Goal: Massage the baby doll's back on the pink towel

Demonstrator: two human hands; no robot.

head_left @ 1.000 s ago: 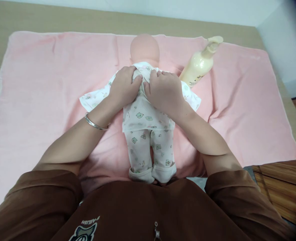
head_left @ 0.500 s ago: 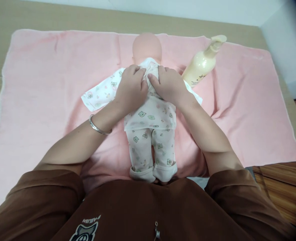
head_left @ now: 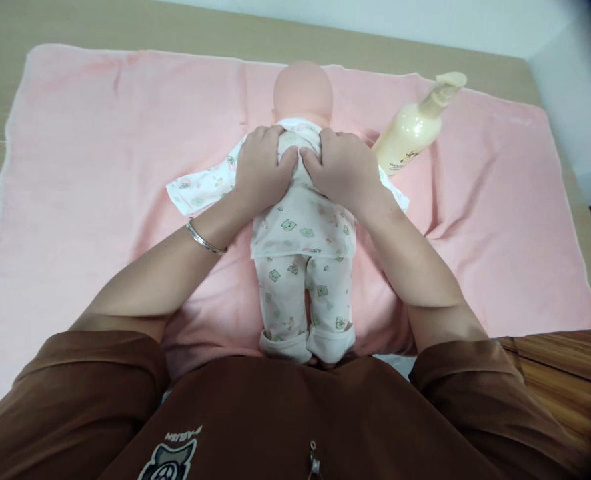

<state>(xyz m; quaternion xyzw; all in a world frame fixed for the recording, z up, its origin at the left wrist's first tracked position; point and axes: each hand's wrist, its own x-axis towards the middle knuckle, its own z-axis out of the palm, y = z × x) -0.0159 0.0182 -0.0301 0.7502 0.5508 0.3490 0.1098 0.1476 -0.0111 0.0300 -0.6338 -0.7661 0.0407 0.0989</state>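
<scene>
A baby doll lies lengthwise before me, its smooth bare head at the far end and no face showing. It wears a white printed top and matching trousers with turned-up cuffs. My left hand rests on the upper left of the doll's back. On the opposite side lies my right hand. Both hands are spread over the cloth, thumbs stretched inward and almost meeting at the middle. Some fingertips are hidden at the shoulders. One loose sleeve sticks out to the left; the other shows partly beyond my right wrist.
Under the doll spreads a pink towel, wrinkled on the right, on a wooden table. A cream pump bottle leans or lies close to my right hand. A white wall stands behind; wooden flooring shows at lower right.
My fingers have gone from bunching the top's cloth near the neck to lying spread over the upper back. The cloth there looks smoother, and the collar sits lower. The view has shifted slightly.
</scene>
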